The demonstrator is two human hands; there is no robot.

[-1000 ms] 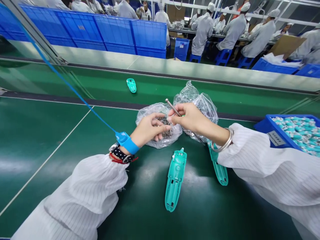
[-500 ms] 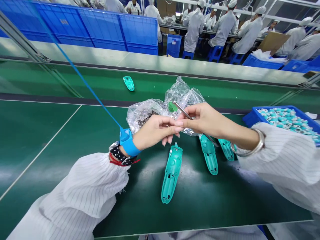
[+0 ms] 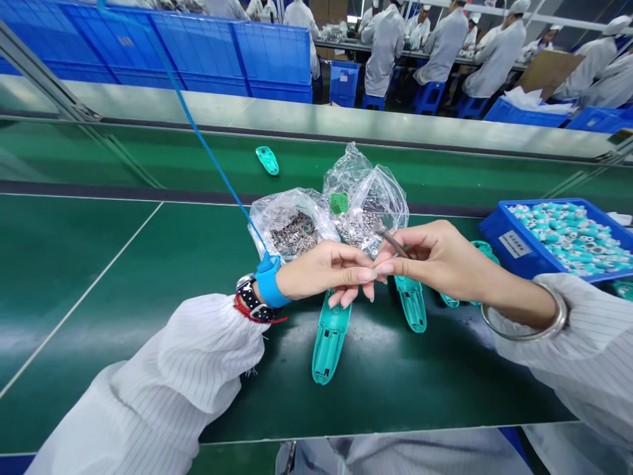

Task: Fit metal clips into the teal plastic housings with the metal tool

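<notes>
My left hand (image 3: 324, 272) and my right hand (image 3: 435, 258) meet at the fingertips above the workbench. The left thumb and index finger are pinched together; whatever small thing is between them cannot be made out. Slim metal tweezers (image 3: 394, 243) lie in my right hand, slanting, their far end partly hidden by the palm. Below the left fingers is a long teal plastic shell (image 3: 328, 346), its upper end covered by them. Another teal shell (image 3: 411, 309) lies under the right hand. Just behind the hands, two clear plastic bags (image 3: 262, 221) hold small metal parts.
A blue bin (image 3: 514, 245) full of small teal-and-white parts stands at the right. More teal shells (image 3: 450, 300) lie beside my right hand. Beyond the bench runs a green conveyor belt (image 3: 198, 155) carrying one teal shell (image 3: 268, 160). A blue cord (image 3: 212, 155) stretches from my left wristband.
Both hands have shifted right and slightly down together, still touching. The metal parts in the bags now show more, and the left fingers cover the near shell's top. The shell on the belt appears farther right.
</notes>
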